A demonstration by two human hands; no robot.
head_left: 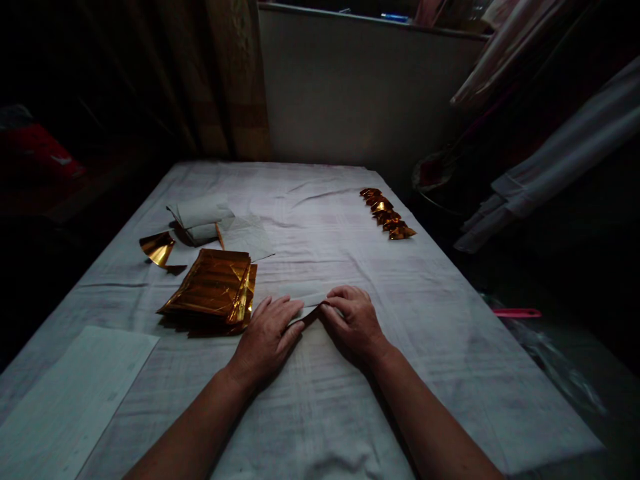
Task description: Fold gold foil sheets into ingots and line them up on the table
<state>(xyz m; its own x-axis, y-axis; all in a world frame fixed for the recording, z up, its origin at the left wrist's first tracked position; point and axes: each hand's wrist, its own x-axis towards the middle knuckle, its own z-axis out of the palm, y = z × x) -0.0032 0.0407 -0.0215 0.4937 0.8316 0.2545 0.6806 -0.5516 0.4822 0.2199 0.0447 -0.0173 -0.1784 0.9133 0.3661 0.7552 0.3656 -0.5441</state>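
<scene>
A pale folded strip of paper lies low over the table, between my two hands. My left hand holds its left end, with the fingers over the top and the thumb along the near edge. At the other end, my right hand pinches the strip between bent fingers and thumb. The near edge of the strip lifts and looks dark underneath. Just left of my left hand sits a thick stack of shiny gold foil sheets. Parts of the strip are hidden under my fingers.
A cloth covers the table. Folded gold foil pieces stand in a row at the far right. A curled foil scrap and folded pale paper lie far left; a white sheet lies near left. Clothes hang right.
</scene>
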